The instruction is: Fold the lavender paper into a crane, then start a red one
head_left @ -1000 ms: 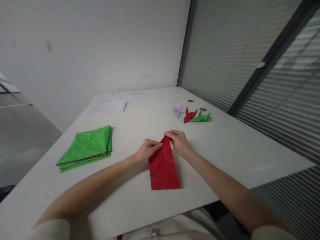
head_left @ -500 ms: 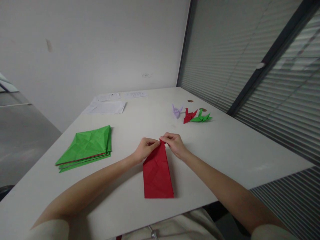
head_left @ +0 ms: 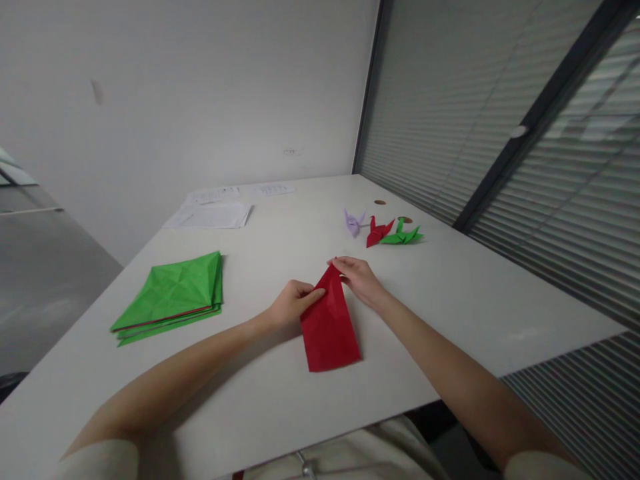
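Observation:
A folded sheet of red origami paper [head_left: 330,333] slants in front of me, its narrow pointed end away from me and its wide straight edge toward me. My left hand [head_left: 296,301] pinches its left slanting side, thumb on top and fingers partly hidden beneath. At the pointed tip, my right hand [head_left: 357,277] grips the paper between thumb and fingers. Whether the lower end touches the table I cannot tell.
On the white table [head_left: 240,407], a stack of creased green paper [head_left: 175,290] lies left. Beyond my hands sit a purple paper crane [head_left: 353,224], a red paper crane [head_left: 379,231] and a green paper crane [head_left: 403,235]. Printed sheets [head_left: 213,215] lie at the back left.
The red paper has moved away from me and rightward, tilting a little. My right hand went with its tip, while my left hand now holds lower down the left side.

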Available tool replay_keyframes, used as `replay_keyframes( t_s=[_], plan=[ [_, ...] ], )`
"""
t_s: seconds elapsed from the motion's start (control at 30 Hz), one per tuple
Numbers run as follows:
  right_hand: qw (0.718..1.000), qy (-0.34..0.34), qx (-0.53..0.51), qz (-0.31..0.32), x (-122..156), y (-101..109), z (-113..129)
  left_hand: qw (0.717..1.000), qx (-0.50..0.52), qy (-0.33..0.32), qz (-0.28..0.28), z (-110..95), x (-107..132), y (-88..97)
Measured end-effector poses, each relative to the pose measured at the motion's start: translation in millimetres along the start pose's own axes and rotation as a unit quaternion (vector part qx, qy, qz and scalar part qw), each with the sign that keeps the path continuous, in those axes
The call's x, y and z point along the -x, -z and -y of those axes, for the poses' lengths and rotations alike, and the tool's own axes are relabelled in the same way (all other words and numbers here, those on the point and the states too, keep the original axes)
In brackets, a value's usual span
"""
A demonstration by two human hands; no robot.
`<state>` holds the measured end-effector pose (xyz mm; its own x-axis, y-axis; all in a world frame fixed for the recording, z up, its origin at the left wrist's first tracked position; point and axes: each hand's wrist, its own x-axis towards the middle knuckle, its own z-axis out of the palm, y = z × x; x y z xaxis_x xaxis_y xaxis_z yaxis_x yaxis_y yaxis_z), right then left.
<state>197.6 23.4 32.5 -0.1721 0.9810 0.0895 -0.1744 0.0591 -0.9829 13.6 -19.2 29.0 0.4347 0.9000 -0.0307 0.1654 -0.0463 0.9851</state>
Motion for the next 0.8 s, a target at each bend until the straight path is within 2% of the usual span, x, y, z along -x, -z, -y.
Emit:
replay_keyframes(
  t_s=[0.1,0.2,0.27,0.33,0.37,0.43,0.5,0.57,0.63,0.7,0.77,0.8],
  plan=[
    [0.991,-0.058,0.021,0.118,4,2,5,0.999,-0.001,-0.019,-0.047,2,-4,3.1],
    [0.986,-0.069,0.051,0.144,5,4,1,0.997,-0.009,-0.023,-0.073,7,-9,7.3],
    [0.982,-0.067,0.092,0.153,2,8,-5,0.987,-0.070,-0.077,-0.124,10,-11,11.3],
    [0.971,-0.038,0.165,0.168,-2,13,-12,0.953,-0.184,-0.183,-0.156,11,-10,16.2],
    [0.966,-0.011,0.202,0.163,-4,15,-15,0.927,-0.249,-0.242,-0.138,10,-9,18.5],
    [0.948,0.050,0.275,0.150,-6,17,-20,0.876,-0.347,-0.332,-0.042,9,-6,21.6],
    [0.930,0.089,0.330,0.137,-7,17,-25,0.836,-0.394,-0.375,0.071,8,-4,21.8],
    [0.919,0.098,0.363,0.121,-7,14,-28,0.809,-0.423,-0.383,0.143,8,-2,19.7],
    [0.913,0.110,0.381,0.094,-7,12,-29,0.792,-0.453,-0.377,0.156,10,-2,17.6],
    [0.905,0.142,0.395,0.069,-6,12,-25,0.784,-0.481,-0.369,0.135,14,-4,17.4],
    [0.895,0.172,0.404,0.084,-4,14,-16,0.778,-0.505,-0.362,0.099,18,-6,19.8],
    [0.889,0.175,0.405,0.118,-3,15,-11,0.774,-0.517,-0.357,0.080,21,-8,21.7]
  ],
)
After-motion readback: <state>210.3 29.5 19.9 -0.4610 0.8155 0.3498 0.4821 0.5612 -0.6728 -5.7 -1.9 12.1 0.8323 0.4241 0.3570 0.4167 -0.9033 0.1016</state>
